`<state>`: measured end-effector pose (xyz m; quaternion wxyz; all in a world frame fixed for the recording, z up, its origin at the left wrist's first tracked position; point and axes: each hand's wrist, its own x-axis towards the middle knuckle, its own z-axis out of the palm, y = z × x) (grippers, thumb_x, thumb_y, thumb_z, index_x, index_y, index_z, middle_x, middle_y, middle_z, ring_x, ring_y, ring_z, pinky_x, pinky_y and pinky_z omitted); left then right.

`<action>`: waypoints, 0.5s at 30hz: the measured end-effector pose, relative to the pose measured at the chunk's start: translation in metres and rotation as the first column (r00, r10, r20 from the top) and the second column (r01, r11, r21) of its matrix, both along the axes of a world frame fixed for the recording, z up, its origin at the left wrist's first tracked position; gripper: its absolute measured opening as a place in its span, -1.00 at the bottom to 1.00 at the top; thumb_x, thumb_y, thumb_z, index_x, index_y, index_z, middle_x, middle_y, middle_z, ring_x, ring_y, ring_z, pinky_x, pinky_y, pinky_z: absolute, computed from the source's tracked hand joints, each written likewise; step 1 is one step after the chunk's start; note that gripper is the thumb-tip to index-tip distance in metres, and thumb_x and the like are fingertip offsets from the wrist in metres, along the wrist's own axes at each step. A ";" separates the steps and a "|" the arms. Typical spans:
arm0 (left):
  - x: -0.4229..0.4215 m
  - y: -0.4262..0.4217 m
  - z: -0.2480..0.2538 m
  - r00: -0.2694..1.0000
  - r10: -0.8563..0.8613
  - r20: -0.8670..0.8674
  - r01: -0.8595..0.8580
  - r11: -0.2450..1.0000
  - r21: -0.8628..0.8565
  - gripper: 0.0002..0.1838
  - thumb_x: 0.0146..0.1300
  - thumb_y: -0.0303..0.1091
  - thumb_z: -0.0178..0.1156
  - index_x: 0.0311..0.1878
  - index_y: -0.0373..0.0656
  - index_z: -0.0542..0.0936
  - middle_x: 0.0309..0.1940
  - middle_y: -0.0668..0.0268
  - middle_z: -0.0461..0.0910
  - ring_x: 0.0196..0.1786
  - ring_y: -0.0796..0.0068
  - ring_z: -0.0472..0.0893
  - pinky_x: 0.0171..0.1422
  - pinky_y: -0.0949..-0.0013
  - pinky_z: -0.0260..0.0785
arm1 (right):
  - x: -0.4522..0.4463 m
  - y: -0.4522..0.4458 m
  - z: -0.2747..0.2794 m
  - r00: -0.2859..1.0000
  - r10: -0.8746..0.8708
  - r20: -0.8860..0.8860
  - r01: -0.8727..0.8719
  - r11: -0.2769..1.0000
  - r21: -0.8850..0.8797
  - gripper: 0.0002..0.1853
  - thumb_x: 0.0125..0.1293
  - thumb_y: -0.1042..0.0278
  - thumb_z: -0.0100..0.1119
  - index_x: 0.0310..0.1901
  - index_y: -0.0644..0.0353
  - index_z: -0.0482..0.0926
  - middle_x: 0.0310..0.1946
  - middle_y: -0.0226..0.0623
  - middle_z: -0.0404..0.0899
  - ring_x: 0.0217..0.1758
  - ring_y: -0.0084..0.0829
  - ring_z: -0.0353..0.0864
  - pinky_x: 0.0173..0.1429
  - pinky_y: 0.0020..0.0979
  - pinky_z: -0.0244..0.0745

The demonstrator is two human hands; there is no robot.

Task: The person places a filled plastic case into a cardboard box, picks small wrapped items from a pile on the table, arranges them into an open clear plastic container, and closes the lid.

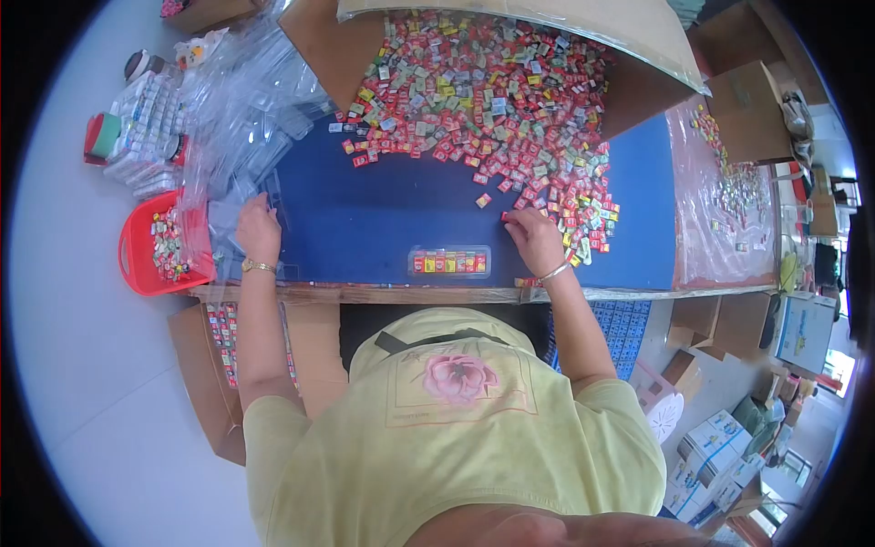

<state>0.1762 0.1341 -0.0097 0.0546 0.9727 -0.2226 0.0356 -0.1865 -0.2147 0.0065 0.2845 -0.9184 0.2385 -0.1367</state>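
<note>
My left hand [259, 230] is at the left end of the blue work surface, its fingers closed at the edge of a clear plastic tray [278, 217]. How firmly it grips is hard to see. My right hand [536, 239] pinches a small red box [505, 217] at the near side of a spilled heap of small boxes [492, 91]. The heap is red, yellow and pale green. Between my hands, close to the front edge, lies a clear tray [412, 264] holding a row of small red, yellow and green boxes.
A large cardboard box [328, 50] lies open behind the heap. Stacked clear plastic trays [246, 118] crowd the left. A red basket [137, 264] with small boxes sits at the left corner. Clear sheeting [711, 237] covers the right side. Below the edge stands a carton [196, 365].
</note>
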 end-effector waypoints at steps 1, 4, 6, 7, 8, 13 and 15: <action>0.000 -0.001 -0.002 1.000 -0.002 0.000 0.002 1.000 -0.003 -0.65 0.22 -0.32 0.41 0.07 -0.15 0.70 -0.01 0.20 0.67 0.08 0.08 0.62 0.19 0.12 0.49 | 0.002 0.001 0.002 1.000 0.007 0.007 -0.007 1.000 -0.003 -0.83 0.24 0.46 0.39 -0.13 0.20 0.71 -0.26 -0.17 0.70 -0.21 -0.12 0.73 -0.14 -0.18 0.62; 0.003 -0.002 -0.009 0.986 -0.117 0.119 0.125 0.990 -0.061 -0.55 0.20 -0.30 0.42 0.18 -0.15 0.65 0.05 0.18 0.65 0.13 0.07 0.60 0.22 0.12 0.47 | 0.005 0.005 0.006 0.999 0.022 0.026 -0.021 1.000 -0.013 -0.86 0.26 0.45 0.38 -0.15 0.18 0.71 -0.29 -0.19 0.68 -0.24 -0.13 0.73 -0.17 -0.18 0.63; -0.011 -0.013 -0.006 0.978 -0.183 0.103 0.192 0.977 -0.088 -0.54 0.21 -0.30 0.42 0.19 -0.15 0.64 0.06 0.18 0.65 0.13 0.07 0.59 0.23 0.12 0.47 | 0.005 0.010 0.004 0.993 0.072 0.089 -0.071 0.997 -0.012 -0.85 0.23 0.43 0.40 -0.16 0.18 0.71 -0.28 -0.20 0.68 -0.20 -0.13 0.72 -0.15 -0.17 0.63; -0.021 -0.022 -0.004 0.965 -0.248 0.086 0.257 0.959 -0.115 -0.53 0.21 -0.30 0.42 0.20 -0.16 0.64 0.07 0.18 0.64 0.13 0.07 0.59 0.24 0.11 0.47 | 0.005 0.013 0.006 0.988 0.097 0.122 -0.096 0.995 -0.013 -0.84 0.21 0.42 0.42 -0.17 0.18 0.71 -0.28 -0.20 0.67 -0.19 -0.13 0.72 -0.14 -0.16 0.62; -0.028 -0.028 -0.003 0.947 -0.312 0.071 0.319 0.937 -0.143 -0.52 0.21 -0.31 0.41 0.21 -0.16 0.63 0.08 0.18 0.64 0.14 0.07 0.59 0.24 0.11 0.46 | 0.006 0.018 0.009 0.987 0.096 0.125 -0.095 0.995 -0.014 -0.84 0.21 0.42 0.42 -0.17 0.18 0.71 -0.28 -0.20 0.67 -0.19 -0.13 0.72 -0.14 -0.16 0.62; -0.052 -0.047 -0.016 0.966 -0.258 0.028 0.255 0.925 -0.282 -0.54 0.22 -0.30 0.40 0.20 -0.15 0.63 0.09 0.17 0.63 0.13 0.07 0.58 0.26 0.08 0.43 | 0.001 0.054 0.023 0.970 0.241 0.035 -0.239 0.969 -0.064 -0.77 0.09 0.42 0.48 -0.18 0.14 0.71 -0.16 -0.26 0.65 -0.06 -0.12 0.63 -0.01 -0.18 0.60; -0.062 -0.055 -0.007 0.960 -0.185 0.209 0.240 0.930 -0.280 -0.56 0.19 -0.30 0.41 0.15 -0.14 0.65 0.06 0.17 0.63 0.13 0.06 0.58 0.27 0.06 0.41 | 0.002 0.066 0.023 0.975 0.223 -0.014 -0.224 0.968 -0.110 -0.73 0.03 0.41 0.50 -0.20 0.12 0.70 -0.13 -0.30 0.61 -0.05 -0.14 0.58 0.00 -0.18 0.59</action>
